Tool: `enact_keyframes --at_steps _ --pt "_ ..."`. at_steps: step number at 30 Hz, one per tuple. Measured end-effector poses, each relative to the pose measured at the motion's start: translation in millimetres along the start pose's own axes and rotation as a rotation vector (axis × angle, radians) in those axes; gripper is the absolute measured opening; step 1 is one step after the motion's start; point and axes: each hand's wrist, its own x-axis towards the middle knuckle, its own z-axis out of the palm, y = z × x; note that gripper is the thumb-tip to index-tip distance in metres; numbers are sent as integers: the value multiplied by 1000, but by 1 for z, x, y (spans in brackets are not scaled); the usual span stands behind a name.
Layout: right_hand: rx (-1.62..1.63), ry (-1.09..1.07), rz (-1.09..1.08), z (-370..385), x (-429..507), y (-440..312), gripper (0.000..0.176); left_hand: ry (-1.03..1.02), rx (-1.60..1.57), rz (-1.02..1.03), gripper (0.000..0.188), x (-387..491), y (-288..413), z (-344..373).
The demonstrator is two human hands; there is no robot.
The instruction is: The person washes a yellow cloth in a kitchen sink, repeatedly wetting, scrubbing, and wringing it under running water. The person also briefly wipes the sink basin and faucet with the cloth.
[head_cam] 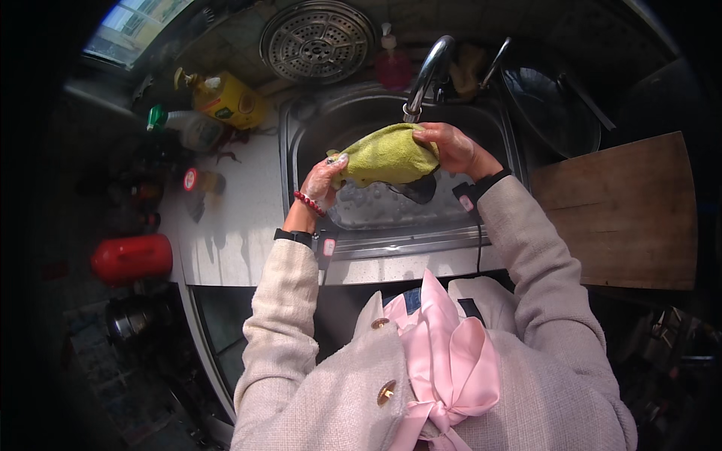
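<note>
A yellow-green cloth [389,157] is stretched between my two hands above the stainless steel sink [307,132]. My left hand [325,177], with white suds on its fingers, grips the cloth's left end. At the upper right corner, my right hand [451,147] pinches the cloth between thumb and fingers. The chrome faucet [431,70] curves over the sink, its spout just above the cloth's upper edge. No water stream shows at the spout. Beneath the cloth, bubbles dot the sink's bottom, and a dark shape below its right part is too unclear to name.
A wooden board [617,214] lies right of the sink, with a glass lid [550,113] behind it. Left stand a yellow pump bottle [234,101], a white bottle [197,128] and a small jar [203,181]. A pink soap bottle [393,67] and round perforated steamer plate [317,45] are at the back.
</note>
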Motion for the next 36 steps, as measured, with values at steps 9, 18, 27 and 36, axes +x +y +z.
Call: enact_keyframes --at_steps 9,18,27,36 --pt "-320 296 -10 -19 10 19 43 19 -399 -69 29 5 -12 2" --pt "-42 171 -122 38 30 65 49 77 -485 -186 65 11 -27 39" --pt "-1277 685 -813 90 29 106 47 342 -524 -80 59 44 -59 17" --pt "-1261 753 -558 91 36 87 52 476 -451 -151 52 33 -85 48"
